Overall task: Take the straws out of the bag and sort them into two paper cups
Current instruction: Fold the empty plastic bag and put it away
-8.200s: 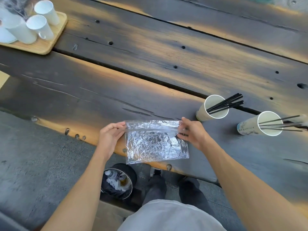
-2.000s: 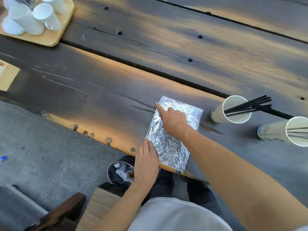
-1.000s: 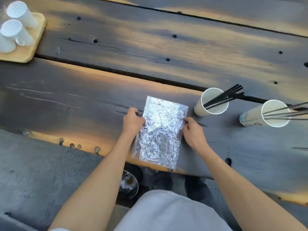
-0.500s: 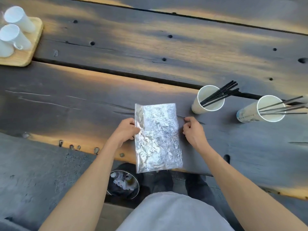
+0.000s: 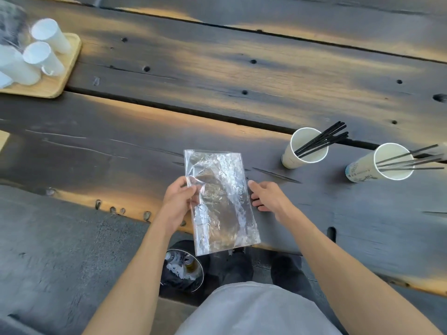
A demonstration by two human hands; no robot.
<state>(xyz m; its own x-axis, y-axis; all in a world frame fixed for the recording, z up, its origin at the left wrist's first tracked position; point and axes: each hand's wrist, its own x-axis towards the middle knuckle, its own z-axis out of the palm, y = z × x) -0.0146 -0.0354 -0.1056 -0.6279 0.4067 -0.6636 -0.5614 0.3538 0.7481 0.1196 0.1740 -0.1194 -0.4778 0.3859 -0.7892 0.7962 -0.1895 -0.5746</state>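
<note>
A clear crinkled plastic bag point(image 5: 220, 201) lies lengthwise near the table's front edge, its near end hanging over the edge. No straws show inside it. My left hand point(image 5: 177, 201) pinches the bag's left edge. My right hand point(image 5: 266, 195) sits just right of the bag with relaxed fingers that hold nothing. A paper cup point(image 5: 290, 157) with several black straws point(image 5: 324, 140) stands to the right. Farther right, a printed paper cup point(image 5: 360, 169) holds several grey straws point(image 5: 411, 160).
A dark wooden plank table point(image 5: 217, 81) with gaps and holes carries everything. At the far left stands a wooden tray point(image 5: 65, 76) with white mugs point(image 5: 43, 58). Below the table edge sits a bin point(image 5: 181, 269) with rubbish, next to my shoes.
The bag has turned from lying across to lengthwise and been smoothed. In the last half second my right hand has come off the bag's right edge, while my left hand keeps its pinch.
</note>
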